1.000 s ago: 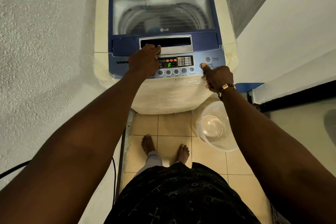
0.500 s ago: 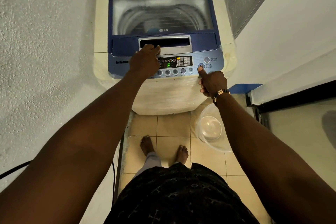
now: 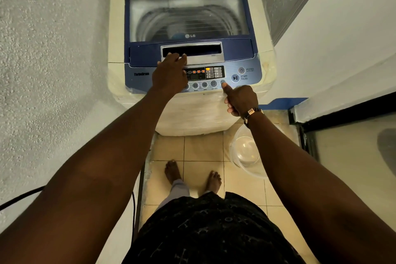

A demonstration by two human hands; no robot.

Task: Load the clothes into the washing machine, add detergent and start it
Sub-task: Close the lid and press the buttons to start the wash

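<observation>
The left hand (image 3: 170,75) is found resting on the control panel (image 3: 246,64) of the washing machine (image 3: 120,34). Its fingers are straight and relaxed, grasping nothing, with the tips reaching the lower edge of the lid handle recess (image 3: 192,50). Just right of these fingers lies the display (image 3: 196,73); the "F" shown a second ago is no longer seen, though some indicator lamps are lit. This hand is unmoved from the earlier frames.

The right hand (image 3: 241,99) is clenched apart from an extended index finger. The fingertip (image 3: 224,86) is now placed on the rightmost of the small round buttons. The start button (image 3: 235,78), touched a second ago, lies just above and right of the fingertip.

The lid (image 3: 188,15) is closed, with the drum visible through it. Loading is judged finished; a setting is apparently being adjusted.

A clear basin (image 3: 246,152) stands on the floor below the right wrist.
</observation>
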